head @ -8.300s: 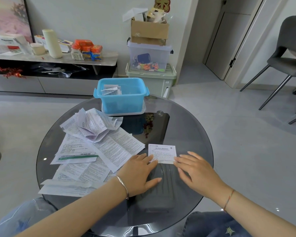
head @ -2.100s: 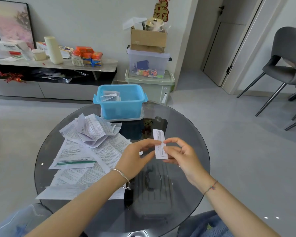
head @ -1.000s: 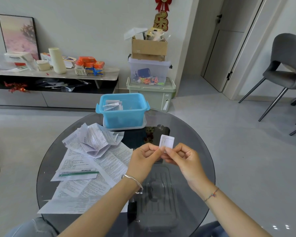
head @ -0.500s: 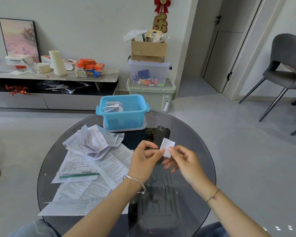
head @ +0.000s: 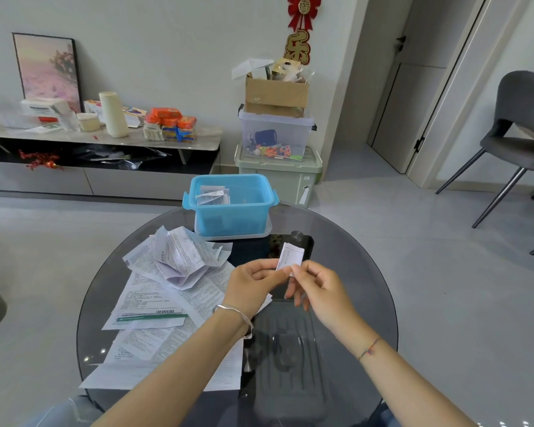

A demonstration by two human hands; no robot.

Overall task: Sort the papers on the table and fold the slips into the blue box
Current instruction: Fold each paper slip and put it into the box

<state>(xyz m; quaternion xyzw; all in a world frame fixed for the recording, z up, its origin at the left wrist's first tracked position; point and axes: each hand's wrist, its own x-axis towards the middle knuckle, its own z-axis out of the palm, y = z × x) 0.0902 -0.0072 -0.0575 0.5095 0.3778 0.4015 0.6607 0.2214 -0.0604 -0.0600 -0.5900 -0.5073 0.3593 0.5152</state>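
A small folded white slip (head: 289, 256) is held above the middle of the round glass table (head: 361, 291). My left hand (head: 253, 285) pinches its lower left edge, and my right hand (head: 316, 288) pinches its lower right corner with thumb and forefinger. The blue box (head: 233, 212) stands open on a clear lid at the table's far side, with a few folded slips (head: 211, 194) in its left part. A heap of printed papers (head: 164, 291) covers the left half of the table, with crumpled sheets (head: 182, 257) on top.
Behind the table stand stacked storage bins (head: 278, 161) with a cardboard box (head: 276, 94) on top. A low shelf unit (head: 99, 149) with assorted items runs along the left wall. A grey chair (head: 518, 143) is at the right by a door.
The slip lay flat on the table under both hands, then was lifted and folded down to a small piece. My right fingers have shifted along its lower edge in the last half second.
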